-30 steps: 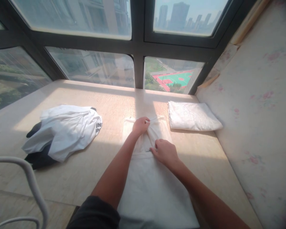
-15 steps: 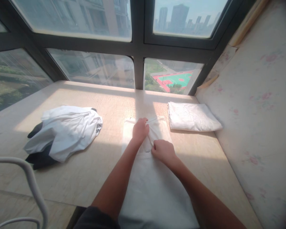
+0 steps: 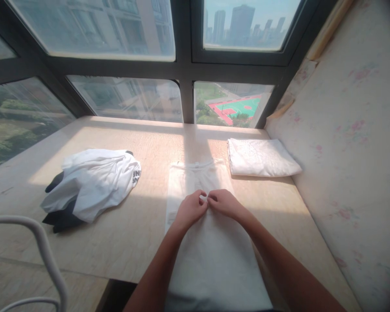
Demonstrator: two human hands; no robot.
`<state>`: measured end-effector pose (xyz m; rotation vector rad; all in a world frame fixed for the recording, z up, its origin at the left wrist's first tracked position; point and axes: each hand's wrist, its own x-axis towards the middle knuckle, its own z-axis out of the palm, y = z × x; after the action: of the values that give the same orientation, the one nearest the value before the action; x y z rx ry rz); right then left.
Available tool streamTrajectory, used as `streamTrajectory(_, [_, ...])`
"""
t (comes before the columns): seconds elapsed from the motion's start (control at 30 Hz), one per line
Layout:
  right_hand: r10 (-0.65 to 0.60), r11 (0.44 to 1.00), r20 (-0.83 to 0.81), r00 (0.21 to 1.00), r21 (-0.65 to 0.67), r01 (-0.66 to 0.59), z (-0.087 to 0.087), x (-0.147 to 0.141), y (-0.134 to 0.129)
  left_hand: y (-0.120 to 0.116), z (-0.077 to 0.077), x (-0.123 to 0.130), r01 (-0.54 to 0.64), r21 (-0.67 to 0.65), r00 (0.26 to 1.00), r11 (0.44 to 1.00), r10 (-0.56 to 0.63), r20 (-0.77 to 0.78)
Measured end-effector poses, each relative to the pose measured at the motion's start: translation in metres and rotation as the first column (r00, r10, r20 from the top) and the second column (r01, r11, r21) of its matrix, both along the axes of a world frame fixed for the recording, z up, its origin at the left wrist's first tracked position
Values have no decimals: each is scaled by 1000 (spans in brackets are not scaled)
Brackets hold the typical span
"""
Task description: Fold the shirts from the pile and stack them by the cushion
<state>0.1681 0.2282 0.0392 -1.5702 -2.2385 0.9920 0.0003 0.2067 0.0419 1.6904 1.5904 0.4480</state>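
A white T-shirt (image 3: 214,260) lies lengthwise in front of me, narrowed by folded sides, its neckline toward the window and its lower end running off the bottom of the picture. Near its middle, my left hand (image 3: 192,209) pinches the fabric with thumb and fingers. Right beside it, almost touching, my right hand (image 3: 224,203) pinches the same cloth. The fabric between the fingertips is mostly hidden.
A crumpled white garment (image 3: 97,182) with black parts and dark lettering lies at the left. A folded whitish cloth (image 3: 263,158) rests by the flowered wall (image 3: 354,173). A curved white tube (image 3: 45,247) stands front left. Windows border the wooden surface (image 3: 133,247).
My left hand has come back from near the neckline to the middle of the T-shirt, beside my right hand. The right hand stays in nearly the same place. The view has shifted slightly.
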Motion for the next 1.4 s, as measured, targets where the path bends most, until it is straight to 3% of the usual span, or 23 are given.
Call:
streamTrajectory(0.3, [-99, 994, -292, 951, -70, 82, -13, 10, 0, 2, -2, 11, 67, -26, 997, 997, -66, 28])
streamTrajectory(0.53, [-145, 989, -366, 919, -64, 130, -20, 11, 0, -5, 1, 15, -22, 56, 998, 998, 25, -52])
streamTrajectory(0.73, [-221, 975, -423, 879, -79, 207, -23, 16, -5, -4, 0, 15, -85, 57, 996, 995, 85, 2])
streamTrajectory(0.83, [-180, 978, -337, 924, 39, 204, -16, 19, -7, -4, -1, 13, -102, 54, 995, 993, 101, 24])
streamTrajectory(0.9, [-133, 983, -169, 977, 102, 151, -9, 18, -9, -4, -2, 12, -93, 47, 995, 995, 91, 38])
streamTrajectory(1.0, [-77, 994, 108, 991, 89, 68, 2, 11, -11, -4, -2, 12, -82, 35, 996, 996, 80, 39])
streamTrajectory(1.07, [-47, 998, 206, 977, 55, 37, 6, 5, -11, -5, -2, 11, -84, 27, 996, 996, 83, 31])
streamTrajectory(1.4, [-46, 998, 317, 947, 45, 33, 11, -2, -12, -6, 1, 5, -110, 7, 994, 994, 110, 1])
